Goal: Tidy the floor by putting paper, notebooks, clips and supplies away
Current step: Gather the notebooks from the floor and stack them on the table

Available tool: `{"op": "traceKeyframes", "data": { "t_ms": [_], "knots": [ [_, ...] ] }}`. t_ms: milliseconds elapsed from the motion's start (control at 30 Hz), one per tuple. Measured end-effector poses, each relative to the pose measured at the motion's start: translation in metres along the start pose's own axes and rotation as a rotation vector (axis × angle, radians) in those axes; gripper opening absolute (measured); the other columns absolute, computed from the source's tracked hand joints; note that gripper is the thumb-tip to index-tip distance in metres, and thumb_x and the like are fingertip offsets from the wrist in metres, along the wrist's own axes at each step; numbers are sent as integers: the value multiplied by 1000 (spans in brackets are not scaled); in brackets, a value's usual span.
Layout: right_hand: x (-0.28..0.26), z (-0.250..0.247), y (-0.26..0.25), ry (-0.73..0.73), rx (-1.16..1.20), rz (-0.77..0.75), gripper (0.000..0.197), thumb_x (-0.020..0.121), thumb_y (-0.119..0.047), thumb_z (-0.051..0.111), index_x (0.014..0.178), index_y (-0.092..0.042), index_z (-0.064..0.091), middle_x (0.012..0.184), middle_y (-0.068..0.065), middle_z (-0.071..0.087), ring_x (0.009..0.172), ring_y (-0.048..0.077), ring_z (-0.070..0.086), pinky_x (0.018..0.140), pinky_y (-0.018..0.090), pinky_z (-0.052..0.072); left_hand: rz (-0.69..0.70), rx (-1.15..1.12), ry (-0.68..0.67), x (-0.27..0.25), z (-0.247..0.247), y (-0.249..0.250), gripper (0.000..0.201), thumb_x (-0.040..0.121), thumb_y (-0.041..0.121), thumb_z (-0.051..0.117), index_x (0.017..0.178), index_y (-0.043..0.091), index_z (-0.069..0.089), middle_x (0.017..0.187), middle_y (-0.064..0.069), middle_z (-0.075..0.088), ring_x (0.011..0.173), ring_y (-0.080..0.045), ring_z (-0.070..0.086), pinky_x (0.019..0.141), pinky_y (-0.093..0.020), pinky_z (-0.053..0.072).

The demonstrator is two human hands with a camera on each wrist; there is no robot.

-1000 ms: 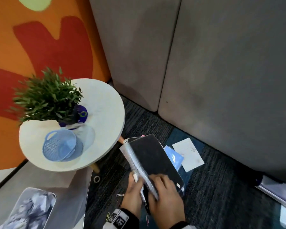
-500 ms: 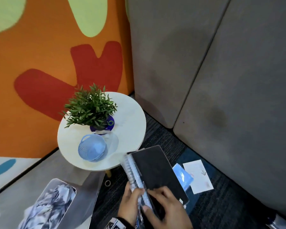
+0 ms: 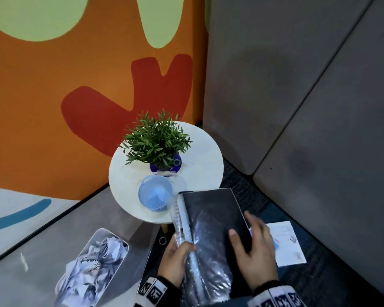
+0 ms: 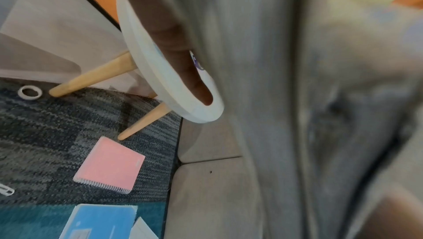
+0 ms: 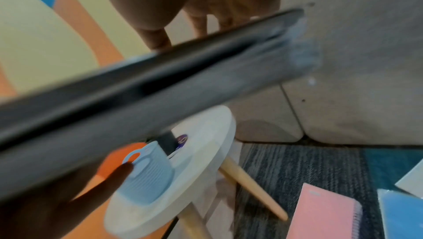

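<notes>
Holding: both hands carried a stack of notebooks above the carpet, its far end over the near edge of the round white surface.
Bin: a pale rectangular bin full of crumpled paper stood at far left on the grey floor mat.
Tape ring: a small white ring lay on the dark striped carpet beside a wooden leg of the surface.
Surface: it carried a green leafy plant in a dark blue pot and, nearer the person, a light blue ribbed plastic basket with loop handles.
Left hand: fingers curled round the spiral-bound edge of the stack, gripping it from the left.
Notebooks: a black-covered notebook lay on top of a spiral-bound one, blurred with motion.
Right hand: fingers spread over the black cover near its right edge, thumb on the cover; whether it gripped the edge, I cannot tell.
Floor items: a pink spiral notebook and a blue plastic-covered notebook lay on the carpet under the held stack; a white paper sheet lay just right of the right hand.
Backdrop: grey upholstered cushions stood at the right.
</notes>
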State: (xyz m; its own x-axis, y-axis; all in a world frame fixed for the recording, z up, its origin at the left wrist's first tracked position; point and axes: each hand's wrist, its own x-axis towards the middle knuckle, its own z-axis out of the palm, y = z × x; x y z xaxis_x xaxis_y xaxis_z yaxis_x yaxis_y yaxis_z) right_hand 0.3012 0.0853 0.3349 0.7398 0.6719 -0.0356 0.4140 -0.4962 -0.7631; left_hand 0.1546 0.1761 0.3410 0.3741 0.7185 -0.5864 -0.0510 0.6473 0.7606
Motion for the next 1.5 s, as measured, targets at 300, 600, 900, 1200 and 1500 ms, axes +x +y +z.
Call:
{"op": "traceKeyframes", "data": {
  "t_ms": [300, 600, 900, 1200, 1500],
  "knots": [
    [49, 8, -3, -294, 573, 560, 28, 82, -30, 69, 105, -13, 68, 99, 4, 73, 91, 20, 68, 81, 31, 52, -7, 102, -21, 40, 1, 21, 56, 50, 34, 80, 100, 10, 68, 109, -17, 68, 107, -36, 61, 99, -50, 44],
    [78, 31, 25, -98, 596, 494, 21, 82, -28, 70, 99, -16, 67, 92, 4, 73, 86, 20, 68, 77, 30, 56, -66, 365, -74, 78, 22, 34, 25, 89, 37, 60, 109, 29, 47, 99, 13, 56, 92, -6, 52, 86, -20, 36],
    [118, 48, 40, -195, 517, 520, 22, 87, -14, 60, 105, -25, 55, 102, 6, 67, 86, 20, 61, 76, 29, 46, -111, 511, 30, 123, 18, -11, 44, 95, 9, 51, 133, 24, 34, 114, -2, 55, 79, -14, 59, 60, -33, 56],
    [166, 106, 55, -165, 342, 386, 59, 81, -9, 70, 134, -18, 46, 118, 3, 65, 105, 22, 63, 96, 35, 48, 80, 557, 223, 189, 7, -44, 57, 92, 15, 57, 143, 22, 32, 138, -11, 50, 124, -29, 51, 107, -48, 40],
    [176, 136, 58, -96, 126, 348, 62, 83, -26, 69, 139, -17, 44, 142, 8, 44, 126, 27, 49, 104, 34, 42, 224, 804, 268, 173, 22, -31, 88, 88, 21, 64, 152, 15, 3, 159, -10, 9, 147, -22, 9, 116, -28, 12]
  ]
}}
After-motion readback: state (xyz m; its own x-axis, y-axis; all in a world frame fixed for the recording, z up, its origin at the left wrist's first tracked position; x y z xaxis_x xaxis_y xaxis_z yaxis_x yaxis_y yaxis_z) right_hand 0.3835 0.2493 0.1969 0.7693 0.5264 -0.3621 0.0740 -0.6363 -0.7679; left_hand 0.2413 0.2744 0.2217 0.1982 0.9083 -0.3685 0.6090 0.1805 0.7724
